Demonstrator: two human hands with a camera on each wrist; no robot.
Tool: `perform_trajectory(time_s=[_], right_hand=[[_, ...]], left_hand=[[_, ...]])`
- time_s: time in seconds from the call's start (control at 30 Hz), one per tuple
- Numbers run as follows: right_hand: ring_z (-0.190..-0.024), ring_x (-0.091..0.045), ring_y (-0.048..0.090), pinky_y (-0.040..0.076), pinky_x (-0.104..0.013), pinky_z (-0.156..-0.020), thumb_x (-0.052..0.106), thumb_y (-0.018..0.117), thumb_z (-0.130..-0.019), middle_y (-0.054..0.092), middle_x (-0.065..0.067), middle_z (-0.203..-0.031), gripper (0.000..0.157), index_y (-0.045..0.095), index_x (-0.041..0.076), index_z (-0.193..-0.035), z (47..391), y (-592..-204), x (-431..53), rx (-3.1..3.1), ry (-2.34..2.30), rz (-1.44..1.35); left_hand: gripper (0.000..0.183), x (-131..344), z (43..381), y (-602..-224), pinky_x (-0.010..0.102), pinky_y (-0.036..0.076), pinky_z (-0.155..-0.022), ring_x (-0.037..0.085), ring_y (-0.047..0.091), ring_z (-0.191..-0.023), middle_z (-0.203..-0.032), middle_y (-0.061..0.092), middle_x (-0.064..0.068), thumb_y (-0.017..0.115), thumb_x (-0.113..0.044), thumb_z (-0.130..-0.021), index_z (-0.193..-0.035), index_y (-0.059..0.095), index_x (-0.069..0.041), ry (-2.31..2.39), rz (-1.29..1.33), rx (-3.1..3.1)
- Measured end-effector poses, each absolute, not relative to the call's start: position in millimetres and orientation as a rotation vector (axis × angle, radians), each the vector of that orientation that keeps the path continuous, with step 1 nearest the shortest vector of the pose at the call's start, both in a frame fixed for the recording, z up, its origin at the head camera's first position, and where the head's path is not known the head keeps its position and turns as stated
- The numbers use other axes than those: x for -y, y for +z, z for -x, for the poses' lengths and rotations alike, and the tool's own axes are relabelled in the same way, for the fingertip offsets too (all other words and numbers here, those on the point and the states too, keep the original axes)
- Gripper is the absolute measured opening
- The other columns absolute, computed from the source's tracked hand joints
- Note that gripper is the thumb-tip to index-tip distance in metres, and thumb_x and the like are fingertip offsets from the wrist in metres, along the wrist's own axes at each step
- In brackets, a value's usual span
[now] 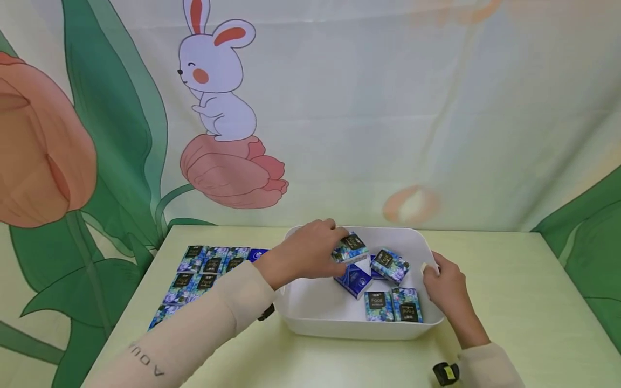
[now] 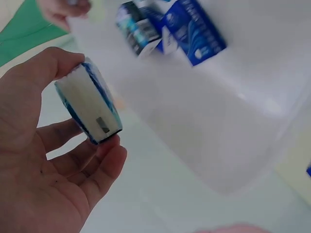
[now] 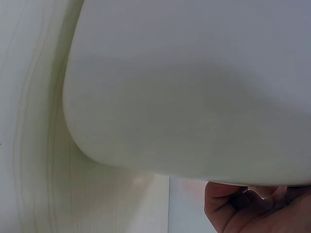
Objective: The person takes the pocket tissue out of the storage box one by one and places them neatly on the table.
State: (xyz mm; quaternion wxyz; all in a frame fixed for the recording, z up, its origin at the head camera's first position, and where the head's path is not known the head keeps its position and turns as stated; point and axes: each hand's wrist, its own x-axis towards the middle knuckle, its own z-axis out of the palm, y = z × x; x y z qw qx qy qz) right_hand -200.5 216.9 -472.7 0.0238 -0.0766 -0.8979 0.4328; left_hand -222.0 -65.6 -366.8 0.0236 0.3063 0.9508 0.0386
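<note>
A small floral pack is hanging above the left part of a white bin, its printed face pointing mostly upward and its black label sitting toward the far right; its long axis seems to be running between thumb and fingertips, roughly near to far. The left hand is pinching it, the gap closed to the pack's own length, while the right hand is gripping the bin's right rim. Inside, a blue pack is lying just below, a second floral pack is resting aslant on another blue one to the right, and two more floral packs are lying side by side at the near right. On the counter, floral packs in rows are filling the left, a blue one among them, the forearm partly covering them. The sorting is looking part-done: rows are standing formed, loose packs are remaining in the bin, and which way they are travelling cannot be told. A rabbit-print backdrop is hanging behind.
</note>
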Motion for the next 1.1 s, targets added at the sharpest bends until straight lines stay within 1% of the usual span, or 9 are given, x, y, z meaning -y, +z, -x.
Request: perform_trajectory(time_s=[0.23,0.33,0.4,0.5,0.63,0.77,0.93,1.03,1.1], right_hand=[[-0.076,-0.037,0.067,0.056,-0.042,-0.054,0.015,0.042,-0.098,0.063,-0.034,-0.116,0.05,0.05,-0.005,-0.143,203.0,-475.9,-219.5,2.789,1.324,0.24],[-0.078,-0.038,0.067,0.057,-0.044,-0.055,0.015,0.042,-0.098,0.063,-0.035,-0.117,0.05,0.05,-0.005,-0.143,203.1,-476.1,-219.9,2.79,1.328,0.239],[-0.078,-0.038,0.067,0.056,-0.043,-0.054,0.015,0.042,-0.099,0.063,-0.035,-0.117,0.05,0.05,-0.006,-0.143,203.3,-475.8,-220.2,2.788,1.329,0.231],[-0.074,-0.036,0.067,0.055,-0.041,-0.052,0.015,0.042,-0.099,0.063,-0.035,-0.116,0.049,0.05,-0.006,-0.143,203.0,-475.5,-220.4,2.781,1.336,0.23],[-0.067,-0.029,0.066,0.054,-0.038,-0.05,0.016,0.042,-0.099,0.064,-0.034,-0.112,0.05,0.049,-0.006,-0.143,202.6,-475.4,-219.0,2.782,1.357,0.234],[-0.063,-0.025,0.064,0.053,-0.036,-0.049,0.016,0.043,-0.1,0.065,-0.033,-0.109,0.049,0.049,-0.005,-0.144,201.8,-476.1,-217.0,2.786,1.385,0.238],[-0.066,-0.027,0.065,0.054,-0.036,-0.049,0.016,0.043,-0.1,0.065,-0.033,-0.11,0.049,0.05,-0.005,-0.143,202.0,-477.5,-217.0,2.777,1.389,0.234],[-0.063,-0.025,0.065,0.053,-0.035,-0.048,0.015,0.043,-0.099,0.066,-0.032,-0.106,0.048,0.051,-0.005,-0.143,201.4,-477.8,-218.0,2.764,1.388,0.233],[-0.061,-0.023,0.064,0.053,-0.035,-0.048,0.015,0.043,-0.099,0.067,-0.031,-0.105,0.048,0.051,-0.004,-0.143,201.0,-477.7,-218.2,2.758,1.393,0.234]], left_hand=[[0.062,115.8,195.2,-343.2,0.031,0.051,-0.073,0.017,0.054,-0.085,-0.107,0.061,0.005,0.073,-0.043,-0.085,-0.135,0.063,-0.009,0.283,-0.84,-3.072],[0.064,140.3,182.9,-338.0,0.034,0.052,-0.073,0.019,0.056,-0.088,-0.112,0.062,0.007,0.074,-0.046,-0.085,-0.135,0.063,-0.008,0.35,-0.732,-3.121],[0.064,158.1,174.1,-336.9,0.037,0.053,-0.073,0.022,0.058,-0.09,-0.116,0.063,0.009,0.073,-0.046,-0.085,-0.136,0.062,-0.008,0.408,-0.642,-3.156],[0.065,185.8,159.1,-341.0,0.048,0.055,-0.079,0.029,0.062,-0.098,-0.123,0.062,0.014,0.073,-0.046,-0.086,-0.137,0.062,-0.008,0.498,-0.504,-3.205],[0.062,220.6,137.6,-355.3,0.057,0.053,-0.082,0.036,0.064,-0.101,-0.123,0.062,0.018,0.073,-0.041,-0.087,-0.137,0.061,-0.005,0.552,-0.342,-3.253],[0.062,249.8,118.3,-377.5,0.055,0.052,-0.072,0.034,0.064,-0.087,-0.117,0.063,0.022,0.073,-0.037,-0.087,-0.136,0.06,-0.002,0.543,-0.173,-3.258],[0.065,277.4,101.5,-415.1,0.056,0.051,-0.066,0.035,0.063,-0.074,-0.107,0.062,0.027,0.073,-0.038,-0.085,-0.131,0.06,0.006,0.414,0.032,-3.211],[0.066,285.6,93.8,-439.8,0.06,0.05,-0.069,0.045,0.063,-0.08,-0.107,0.061,0.031,0.074,-0.038,-0.083,-0.126,0.06,0.011,0.326,0.12,-3.164],[0.066,287.8,89.7,-455.5,0.061,0.051,-0.07,0.048,0.062,-0.085,-0.107,0.06,0.033,0.075,-0.038,-0.082,-0.122,0.061,0.012,0.275,0.171,-3.132]])
